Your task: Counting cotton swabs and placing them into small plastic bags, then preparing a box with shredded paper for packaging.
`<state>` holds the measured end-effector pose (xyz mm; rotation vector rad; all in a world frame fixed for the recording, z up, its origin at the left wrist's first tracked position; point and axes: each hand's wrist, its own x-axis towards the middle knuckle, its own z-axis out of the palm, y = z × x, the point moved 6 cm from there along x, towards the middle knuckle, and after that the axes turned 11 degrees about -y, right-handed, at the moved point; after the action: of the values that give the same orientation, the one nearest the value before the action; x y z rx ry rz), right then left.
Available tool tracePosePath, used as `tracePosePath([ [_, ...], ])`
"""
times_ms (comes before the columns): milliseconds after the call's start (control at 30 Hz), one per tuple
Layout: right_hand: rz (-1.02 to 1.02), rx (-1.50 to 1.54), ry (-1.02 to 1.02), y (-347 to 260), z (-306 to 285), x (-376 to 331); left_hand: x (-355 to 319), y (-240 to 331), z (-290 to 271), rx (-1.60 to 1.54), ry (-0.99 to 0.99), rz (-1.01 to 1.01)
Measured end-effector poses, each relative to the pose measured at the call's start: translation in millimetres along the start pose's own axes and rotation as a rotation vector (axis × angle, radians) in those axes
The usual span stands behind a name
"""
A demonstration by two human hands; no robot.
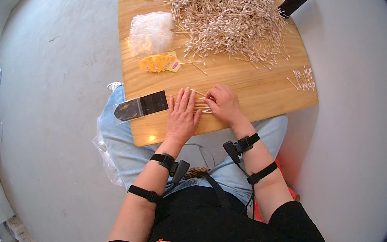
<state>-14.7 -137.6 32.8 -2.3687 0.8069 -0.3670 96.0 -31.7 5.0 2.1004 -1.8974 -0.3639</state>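
Observation:
A small row of cotton swabs lies on the table between my two hands near its front edge. My left hand rests flat with its fingers stretched out, covering the left part of that row. At the right ends of the swabs, my right hand has its fingers bent and pinched together on them; its fingertips are partly hidden. Just left of my left hand is a flat black packet with a clear end, which reaches past the table's left edge.
A large heap of cotton swabs covers the far part of the wooden table. Clear plastic bags and yellow cards lie left of it. Loose swabs are at the right edge. A black cylinder stands beyond the far right edge.

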Motion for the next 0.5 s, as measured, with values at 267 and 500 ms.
tracePosePath([
  [267, 0.301, 0.330, 0.112, 32.5, 3.2, -4.0, -0.3, -1.7, -1.7, -0.112, 0.033, -0.003],
  [500, 0.147, 0.123, 0.032, 18.8, 10.0, 28.4, -0.9, -1.1, -4.0, -0.042, 0.015, 0.002],
])
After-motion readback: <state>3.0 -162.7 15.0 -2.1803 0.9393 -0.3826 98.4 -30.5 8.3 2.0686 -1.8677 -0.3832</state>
